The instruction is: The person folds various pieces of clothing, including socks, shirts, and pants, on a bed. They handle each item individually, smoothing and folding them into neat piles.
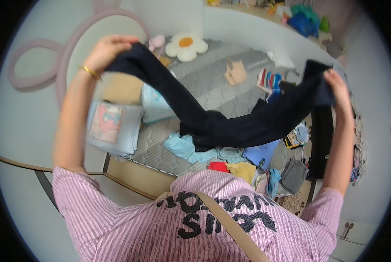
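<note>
Stretched between my raised hands is a dark navy garment [241, 129] with two long parts, probably trousers or leggings. My left hand [108, 49], with a gold bangle at the wrist, grips one end at upper left. At the right, my right hand [338, 86] holds the other end between thumb and fingers. The garment sags in the middle above the bed, and it hides part of the clothes below. Light blue clothing [189, 149], a blue garment [262, 154] and a yellow garment [243, 171] lie under and in front of it.
The grey quilted mattress [205, 86] bears a flower cushion [187, 47], a beige top [235, 72], folded light blue bedding [113, 127] and a grey folded garment [293, 175]. A pink-rimmed headboard [63, 62] stands at left. Toys [303, 21] crowd a ledge at upper right.
</note>
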The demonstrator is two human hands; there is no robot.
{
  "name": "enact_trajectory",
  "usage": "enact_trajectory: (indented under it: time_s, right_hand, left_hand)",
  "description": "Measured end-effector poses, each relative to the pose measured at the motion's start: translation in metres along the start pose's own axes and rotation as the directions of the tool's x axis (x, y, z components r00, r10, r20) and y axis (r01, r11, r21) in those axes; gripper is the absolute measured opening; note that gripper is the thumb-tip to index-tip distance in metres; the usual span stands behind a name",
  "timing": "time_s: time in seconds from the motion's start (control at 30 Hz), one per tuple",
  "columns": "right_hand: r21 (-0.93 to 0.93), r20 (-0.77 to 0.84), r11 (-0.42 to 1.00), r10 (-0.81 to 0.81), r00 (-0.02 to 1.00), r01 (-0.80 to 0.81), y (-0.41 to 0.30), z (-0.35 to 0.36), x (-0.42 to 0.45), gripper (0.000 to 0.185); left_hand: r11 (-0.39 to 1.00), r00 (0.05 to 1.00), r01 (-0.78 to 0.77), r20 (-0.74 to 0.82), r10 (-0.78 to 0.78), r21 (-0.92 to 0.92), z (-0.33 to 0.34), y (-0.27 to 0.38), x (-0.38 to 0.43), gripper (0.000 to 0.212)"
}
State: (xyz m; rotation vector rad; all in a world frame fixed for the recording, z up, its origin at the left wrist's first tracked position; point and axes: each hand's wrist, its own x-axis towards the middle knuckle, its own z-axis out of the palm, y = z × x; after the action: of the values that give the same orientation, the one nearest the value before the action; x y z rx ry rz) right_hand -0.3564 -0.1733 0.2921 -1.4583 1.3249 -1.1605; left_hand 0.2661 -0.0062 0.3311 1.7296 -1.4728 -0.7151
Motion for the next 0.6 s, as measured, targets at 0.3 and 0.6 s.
enact_trajectory:
  time_s: [0.3,0.6]
  right_hand:
    - [-0.064,-0.062,0.965,-0.259,0.964,0.255,-0.115,-0.065,0.053,0.037]
    - [-0.54,0.253,0.667,-0.453,0.855,0.513,-0.122,-0.108,0.074,0.016]
  left_hand:
    - [0.979,0.957,0.029,-0.288,0.031,0.202,-0.146,0.107,-0.007,0.032]
    - [0.948,0.895,0.158,-0.446,-0.018,0.277,-0.18,0.099,-0.02,0.032]
